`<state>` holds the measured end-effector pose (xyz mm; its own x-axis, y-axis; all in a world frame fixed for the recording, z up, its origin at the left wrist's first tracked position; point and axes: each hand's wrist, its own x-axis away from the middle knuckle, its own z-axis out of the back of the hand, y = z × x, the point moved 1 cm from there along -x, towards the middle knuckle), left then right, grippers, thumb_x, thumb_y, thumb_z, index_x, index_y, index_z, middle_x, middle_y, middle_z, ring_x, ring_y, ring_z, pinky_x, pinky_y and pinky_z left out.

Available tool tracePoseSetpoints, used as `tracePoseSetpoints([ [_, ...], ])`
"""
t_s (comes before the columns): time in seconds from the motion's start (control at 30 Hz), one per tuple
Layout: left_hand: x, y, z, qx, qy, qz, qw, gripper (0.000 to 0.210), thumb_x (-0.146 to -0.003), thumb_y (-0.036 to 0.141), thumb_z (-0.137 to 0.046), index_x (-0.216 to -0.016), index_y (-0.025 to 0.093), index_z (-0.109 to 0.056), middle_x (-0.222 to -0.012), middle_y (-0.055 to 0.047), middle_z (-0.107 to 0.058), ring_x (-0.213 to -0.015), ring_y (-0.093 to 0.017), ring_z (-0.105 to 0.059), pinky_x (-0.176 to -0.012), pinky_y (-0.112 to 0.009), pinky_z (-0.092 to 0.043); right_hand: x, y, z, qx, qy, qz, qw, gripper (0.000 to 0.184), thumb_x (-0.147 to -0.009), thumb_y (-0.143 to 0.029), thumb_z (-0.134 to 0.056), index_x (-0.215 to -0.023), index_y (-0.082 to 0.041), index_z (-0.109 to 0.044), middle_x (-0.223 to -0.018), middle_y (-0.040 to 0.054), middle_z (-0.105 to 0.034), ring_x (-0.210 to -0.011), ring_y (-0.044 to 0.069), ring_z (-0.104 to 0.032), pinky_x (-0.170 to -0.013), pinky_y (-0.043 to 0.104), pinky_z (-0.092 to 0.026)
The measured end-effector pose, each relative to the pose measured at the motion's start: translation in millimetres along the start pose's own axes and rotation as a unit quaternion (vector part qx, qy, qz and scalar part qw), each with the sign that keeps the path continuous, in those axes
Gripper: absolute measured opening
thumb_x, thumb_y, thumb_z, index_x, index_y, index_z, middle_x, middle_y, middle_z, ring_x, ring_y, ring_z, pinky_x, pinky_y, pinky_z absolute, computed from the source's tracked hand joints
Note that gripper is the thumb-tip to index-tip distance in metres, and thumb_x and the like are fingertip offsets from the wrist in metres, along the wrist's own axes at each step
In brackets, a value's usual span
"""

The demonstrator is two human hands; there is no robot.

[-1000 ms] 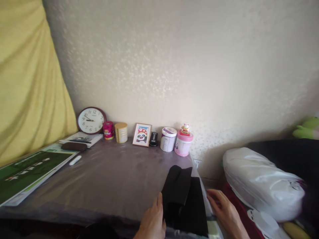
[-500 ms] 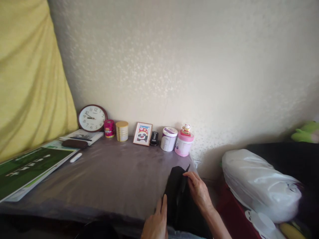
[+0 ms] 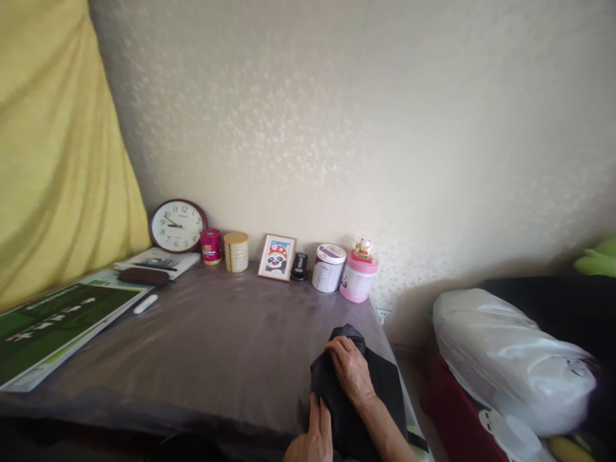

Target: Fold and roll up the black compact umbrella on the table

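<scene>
The head camera looks over the table (image 3: 221, 346) toward the wall (image 3: 360, 128).

A home, by the look of the yellow curtain (image 3: 58, 154), clock (image 3: 178, 226) and panda picture (image 3: 276, 258).

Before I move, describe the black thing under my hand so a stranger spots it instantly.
Start at the grey-covered table, near right end. There lies a folded black item, the right hand on top, the left hand at its side. Unlike the small black device by the wall, hands touch it.
</scene>
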<state>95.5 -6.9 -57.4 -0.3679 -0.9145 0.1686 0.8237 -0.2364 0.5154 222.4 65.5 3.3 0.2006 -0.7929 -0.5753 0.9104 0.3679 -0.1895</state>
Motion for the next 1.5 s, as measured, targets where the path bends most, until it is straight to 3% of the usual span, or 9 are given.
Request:
tracePoseSetpoints([
  [0.2,7,-10,18.1,0.006,-0.016,-0.037,0.999,0.069,-0.068,0.01,-0.052,-0.135,0.018,-0.035,-0.14,-0.018,-0.036,-0.097,-0.035,-0.061,-0.075,-0.04,-0.051,-1,-1,-5,-0.007,-0.007,-0.014,1.0,0.02,-0.09,-0.023,-0.042,-0.1,-0.023,-0.06,-0.091,0.0026,-0.067,-0.084,0.018,-0.06,-0.076,0.03,-0.048],
  [0.33,6,-12,28.4,-0.028,0.072,-0.131,0.988,0.064,-0.064,0.021,-0.065,-0.125,0.021,-0.047,-0.139,-0.015,-0.038,-0.12,-0.038,-0.043,-0.096,-0.048,-0.04,-3,-3,-6,-0.024,-0.019,-0.019,0.999,0.019,-0.09,-0.023,-0.043,-0.093,-0.022,-0.062,-0.087,0.0018,-0.068,-0.082,0.017,-0.059,-0.075,0.029,-0.047],
  [0.47,-6,-12,5.7,-0.132,0.189,-0.228,0.946,0.08,-0.069,0.019,-0.063,-0.139,0.022,-0.024,-0.144,-0.014,-0.031,-0.128,-0.034,-0.034,-0.1,-0.048,-0.038,-2,-3,-6,-0.041,-0.021,-0.017,0.999,0.02,-0.09,-0.021,-0.044,-0.089,-0.022,-0.064,-0.09,0.0021,-0.069,-0.084,0.017,-0.059,-0.077,0.029,-0.046],
  [0.57,-13,-13,-16.6,-0.194,0.294,-0.19,0.916,0.074,-0.077,0.004,-0.047,-0.141,0.024,-0.014,-0.139,-0.011,-0.04,-0.127,-0.026,-0.039,-0.098,-0.04,-0.042,-2,0,-5,-0.041,-0.027,-0.011,0.999,0.022,-0.09,-0.021,-0.044,-0.087,-0.021,-0.065,-0.093,0.0029,-0.069,-0.089,0.018,-0.059,-0.082,0.032,-0.045],
  [0.7,-14,-12,-29.4,-0.216,0.339,-0.175,0.899,0.077,-0.079,-0.003,-0.041,-0.141,0.026,-0.007,-0.135,-0.008,-0.045,-0.125,-0.022,-0.042,-0.097,-0.034,-0.043,-4,14,-4,-0.049,-0.039,0.001,0.998,0.025,-0.091,-0.023,-0.042,-0.09,-0.022,-0.067,-0.098,0.0031,-0.07,-0.102,0.019,-0.056,-0.093,0.036,-0.039],
  [1.0,-19,-13,-34.4,-0.191,0.312,-0.166,0.916,0.072,-0.08,-0.004,-0.035,-0.141,0.025,-0.011,-0.136,-0.009,-0.044,-0.123,-0.022,-0.044,-0.095,-0.032,-0.046,-29,73,-14,-0.052,-0.085,-0.058,0.993,0.035,-0.092,-0.026,-0.032,-0.098,-0.025,-0.067,-0.104,0.0038,-0.069,-0.101,0.019,-0.061,-0.093,0.037,-0.042],
  [1.17,-20,-13,-42.1,-0.172,0.3,-0.157,0.925,0.071,-0.081,-0.002,-0.035,-0.141,0.025,-0.009,-0.138,-0.009,-0.042,-0.123,-0.023,-0.043,-0.094,-0.033,-0.047,-18,53,4,-0.046,-0.003,-0.093,0.995,0.035,-0.093,-0.032,-0.033,-0.103,-0.02,-0.064,-0.108,0.0094,-0.066,-0.106,0.023,-0.058,-0.098,0.043,-0.038],
  [1.33,-25,-21,-46.6,-0.159,0.273,-0.16,0.935,0.072,-0.081,-0.001,-0.033,-0.14,0.025,-0.001,-0.139,-0.008,-0.039,-0.125,-0.024,-0.041,-0.096,-0.033,-0.045,9,21,4,-0.104,-0.096,0.029,0.99,0.032,-0.093,-0.03,-0.035,-0.101,-0.024,-0.065,-0.102,0.0038,-0.069,-0.114,0.02,-0.053,-0.104,0.043,-0.032],
  [1.5,-26,-28,-37.6,-0.133,0.184,-0.196,0.954,0.079,-0.076,-0.002,-0.033,-0.137,0.019,0.013,-0.144,-0.011,-0.026,-0.129,-0.026,-0.033,-0.098,-0.033,-0.044,-6,53,-15,-0.06,-0.046,-0.039,0.996,0.036,-0.093,-0.031,-0.032,-0.103,-0.021,-0.065,-0.11,0.007,-0.066,-0.114,0.022,-0.052,-0.101,0.045,-0.035],
])
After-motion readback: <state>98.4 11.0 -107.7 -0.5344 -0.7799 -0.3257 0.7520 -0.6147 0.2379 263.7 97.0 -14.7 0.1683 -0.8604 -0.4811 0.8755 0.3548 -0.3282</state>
